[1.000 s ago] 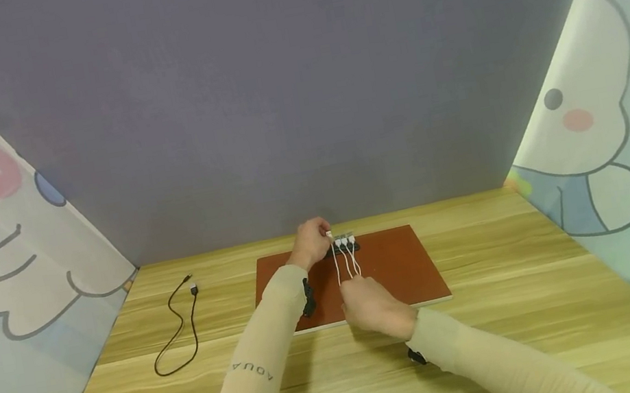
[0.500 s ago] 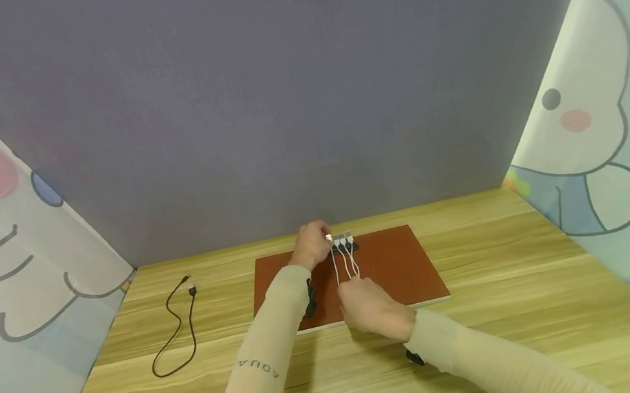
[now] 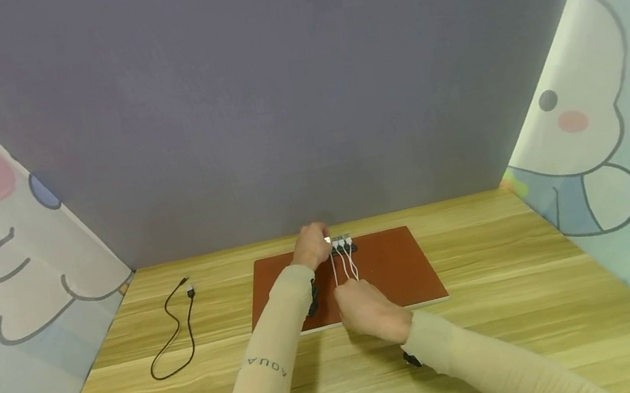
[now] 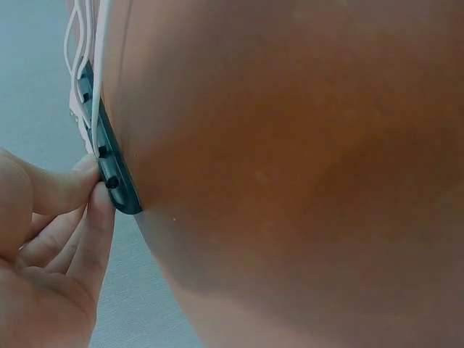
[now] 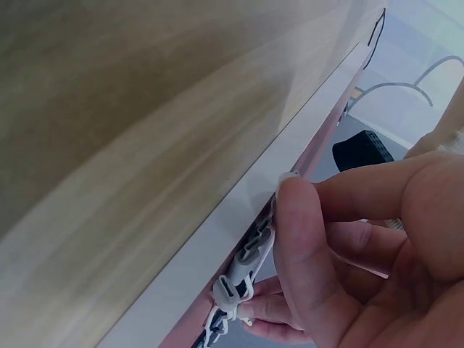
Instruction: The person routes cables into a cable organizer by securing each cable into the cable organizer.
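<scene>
My left hand (image 3: 312, 245) pinches a white USB cable (image 3: 335, 273) near its plug at the board's far edge. Up close in the left wrist view, thumb and fingertips meet at a black slotted cable holder (image 4: 123, 190), and the plug is mostly hidden behind them. Several other white cables (image 4: 77, 29) sit in the holder's slots. Near the front edge of the red-brown board (image 3: 397, 273), the curled fingers of my right hand (image 3: 370, 312) pinch the lower part of the same cable, largely covered. Beside those fingers lie small white connectors (image 5: 226, 290).
On the wooden table (image 3: 526, 300), left of the board, lies a looped black USB cable (image 3: 190, 328). A grey panel (image 3: 297, 88) stands behind the table, with cartoon-printed curtains (image 3: 594, 108) at both sides. Dark wrist devices (image 3: 312, 300) hang under the sleeves.
Both hands keep nearly the same grip and place. The head view has shifted slightly, and my left hand now covers a little more of the plug.
</scene>
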The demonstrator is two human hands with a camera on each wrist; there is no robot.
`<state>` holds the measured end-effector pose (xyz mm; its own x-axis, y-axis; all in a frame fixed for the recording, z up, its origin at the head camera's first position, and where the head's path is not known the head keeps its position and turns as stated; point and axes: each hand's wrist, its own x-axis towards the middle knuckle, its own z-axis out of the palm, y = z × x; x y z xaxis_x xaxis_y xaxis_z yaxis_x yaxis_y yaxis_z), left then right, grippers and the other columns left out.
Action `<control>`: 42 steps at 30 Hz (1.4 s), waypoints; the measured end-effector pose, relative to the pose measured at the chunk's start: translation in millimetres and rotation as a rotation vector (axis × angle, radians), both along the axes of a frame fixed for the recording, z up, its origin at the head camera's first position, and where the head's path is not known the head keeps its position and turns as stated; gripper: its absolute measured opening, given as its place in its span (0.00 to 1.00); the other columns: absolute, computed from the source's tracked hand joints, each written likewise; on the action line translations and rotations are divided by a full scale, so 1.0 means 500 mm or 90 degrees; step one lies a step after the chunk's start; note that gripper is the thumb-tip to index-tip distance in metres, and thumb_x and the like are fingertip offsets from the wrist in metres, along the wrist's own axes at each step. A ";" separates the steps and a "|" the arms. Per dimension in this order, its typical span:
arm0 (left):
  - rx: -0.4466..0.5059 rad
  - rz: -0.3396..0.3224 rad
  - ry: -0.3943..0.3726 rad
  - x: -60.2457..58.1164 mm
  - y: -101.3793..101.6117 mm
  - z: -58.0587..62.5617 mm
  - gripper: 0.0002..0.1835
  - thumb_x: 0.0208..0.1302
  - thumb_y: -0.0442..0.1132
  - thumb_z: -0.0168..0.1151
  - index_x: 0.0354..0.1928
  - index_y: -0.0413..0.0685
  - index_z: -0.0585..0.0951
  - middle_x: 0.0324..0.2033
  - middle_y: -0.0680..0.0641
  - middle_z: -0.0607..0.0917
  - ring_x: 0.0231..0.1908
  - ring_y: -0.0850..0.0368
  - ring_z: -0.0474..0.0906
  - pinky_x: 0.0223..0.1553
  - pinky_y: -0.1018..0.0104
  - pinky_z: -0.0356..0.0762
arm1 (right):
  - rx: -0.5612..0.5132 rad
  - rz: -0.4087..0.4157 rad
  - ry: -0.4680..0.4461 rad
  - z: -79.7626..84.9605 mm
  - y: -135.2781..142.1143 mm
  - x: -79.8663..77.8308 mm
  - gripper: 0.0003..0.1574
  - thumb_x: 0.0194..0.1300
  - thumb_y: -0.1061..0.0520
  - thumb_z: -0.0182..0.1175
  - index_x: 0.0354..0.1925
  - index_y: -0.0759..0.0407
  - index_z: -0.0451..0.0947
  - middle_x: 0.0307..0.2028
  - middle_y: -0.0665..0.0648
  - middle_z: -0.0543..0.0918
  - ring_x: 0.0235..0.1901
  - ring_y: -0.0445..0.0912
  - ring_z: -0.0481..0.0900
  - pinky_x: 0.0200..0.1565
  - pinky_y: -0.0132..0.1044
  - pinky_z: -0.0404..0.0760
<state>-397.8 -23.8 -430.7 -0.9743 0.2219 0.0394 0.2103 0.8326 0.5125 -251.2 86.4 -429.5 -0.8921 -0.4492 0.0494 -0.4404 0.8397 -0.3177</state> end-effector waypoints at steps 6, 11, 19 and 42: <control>0.001 0.000 0.001 0.000 -0.004 0.000 0.09 0.68 0.29 0.61 0.46 0.42 0.85 0.48 0.41 0.84 0.45 0.46 0.81 0.40 0.55 0.79 | -0.002 0.006 0.009 0.002 -0.003 0.002 0.26 0.59 0.72 0.58 0.14 0.51 0.62 0.11 0.46 0.61 0.10 0.35 0.57 0.11 0.28 0.59; -0.009 0.001 -0.002 0.003 -0.007 0.004 0.11 0.70 0.31 0.62 0.51 0.42 0.86 0.55 0.41 0.84 0.53 0.44 0.81 0.47 0.54 0.81 | -0.006 0.005 0.010 -0.001 -0.005 0.003 0.25 0.59 0.73 0.56 0.14 0.52 0.63 0.11 0.46 0.62 0.10 0.36 0.57 0.11 0.27 0.59; -0.010 -0.001 -0.011 0.007 -0.008 0.007 0.13 0.70 0.27 0.56 0.51 0.37 0.85 0.55 0.40 0.84 0.51 0.44 0.82 0.44 0.56 0.81 | -0.013 0.011 0.016 -0.004 -0.006 0.004 0.28 0.59 0.73 0.56 0.14 0.50 0.59 0.11 0.45 0.59 0.09 0.35 0.54 0.11 0.27 0.56; -0.189 0.018 0.072 0.016 -0.132 0.055 0.09 0.66 0.30 0.60 0.46 0.40 0.84 0.42 0.41 0.85 0.38 0.44 0.84 0.36 0.51 0.81 | -0.017 0.001 -0.043 0.008 0.004 0.008 0.22 0.61 0.72 0.58 0.16 0.54 0.68 0.12 0.47 0.64 0.10 0.36 0.59 0.12 0.28 0.61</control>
